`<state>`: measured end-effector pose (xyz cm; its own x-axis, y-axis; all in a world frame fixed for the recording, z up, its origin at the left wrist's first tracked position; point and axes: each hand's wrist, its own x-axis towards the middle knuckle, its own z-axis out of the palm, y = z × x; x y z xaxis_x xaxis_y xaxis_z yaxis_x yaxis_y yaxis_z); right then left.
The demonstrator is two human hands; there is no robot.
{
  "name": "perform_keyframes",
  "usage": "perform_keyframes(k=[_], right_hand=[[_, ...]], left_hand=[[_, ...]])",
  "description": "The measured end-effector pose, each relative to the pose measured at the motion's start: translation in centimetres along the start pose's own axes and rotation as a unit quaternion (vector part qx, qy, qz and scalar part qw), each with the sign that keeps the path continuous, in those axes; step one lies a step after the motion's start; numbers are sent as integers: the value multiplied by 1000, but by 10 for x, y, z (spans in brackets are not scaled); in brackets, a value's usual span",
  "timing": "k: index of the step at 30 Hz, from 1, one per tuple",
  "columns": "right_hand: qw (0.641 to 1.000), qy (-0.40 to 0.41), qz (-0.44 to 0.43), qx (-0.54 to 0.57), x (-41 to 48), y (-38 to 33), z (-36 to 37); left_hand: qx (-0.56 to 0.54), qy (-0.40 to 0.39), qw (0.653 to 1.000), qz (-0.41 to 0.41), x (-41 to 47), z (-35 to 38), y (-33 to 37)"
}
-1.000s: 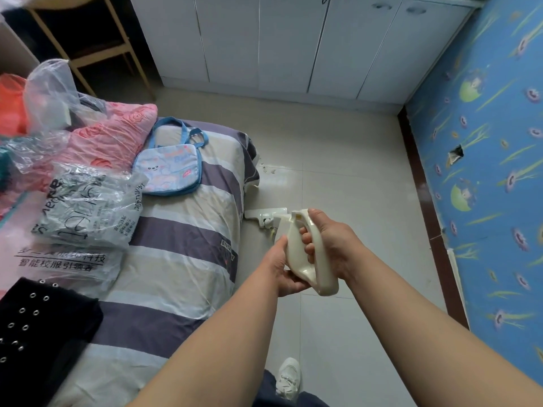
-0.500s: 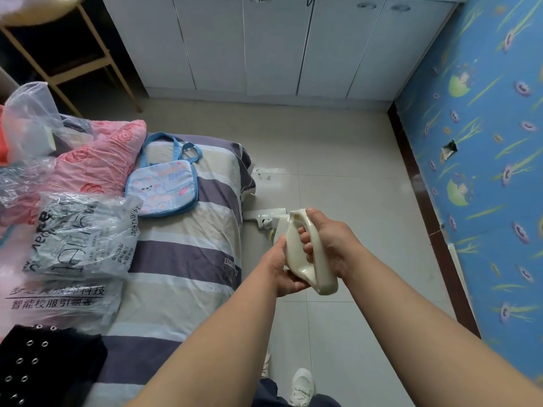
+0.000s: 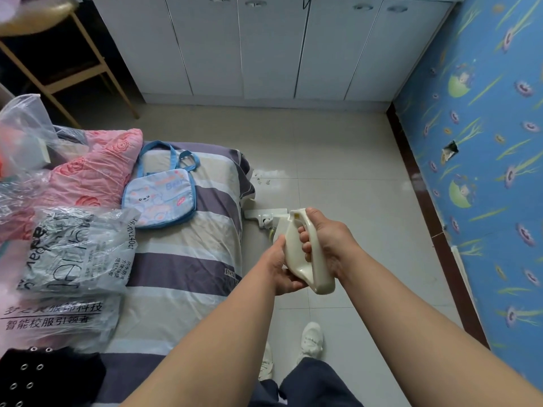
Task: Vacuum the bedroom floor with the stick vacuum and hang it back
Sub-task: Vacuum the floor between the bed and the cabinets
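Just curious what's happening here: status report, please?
Right-hand grip wrapped round the stick vacuum handle; left-hand grip cups its underside. Floor head on tiles beside the bed corner. Pale scraps lie just ahead.

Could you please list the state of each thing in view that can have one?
stick vacuum: held in both hands, head on the floor by the bed.
right hand: curled round the vacuum.
left hand: holding its underside.
cabinet doors: closed.
blue bag: flat on the bed.
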<state>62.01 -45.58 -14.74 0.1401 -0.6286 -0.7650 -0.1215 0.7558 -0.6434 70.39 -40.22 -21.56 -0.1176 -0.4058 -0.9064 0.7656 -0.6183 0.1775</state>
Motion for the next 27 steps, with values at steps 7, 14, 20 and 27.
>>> perform_keyframes(k=[7, 14, 20, 27], right_hand=[[1000, -4, -1, -9, 20, -22, -9], [1000, -17, -2, -21, 45, -52, -23], [999, -24, 2, -38, 68, -78, -37], [998, -41, 3, -45, 86, -95, -49]], left_hand=[[-11, 1, 1000, 5, 15, 22, 15], [-33, -10, 999, 4, 30, 52, 33], [-55, 2, 998, 9, 49, 79, 44], [-62, 4, 998, 23, 61, 100, 53]])
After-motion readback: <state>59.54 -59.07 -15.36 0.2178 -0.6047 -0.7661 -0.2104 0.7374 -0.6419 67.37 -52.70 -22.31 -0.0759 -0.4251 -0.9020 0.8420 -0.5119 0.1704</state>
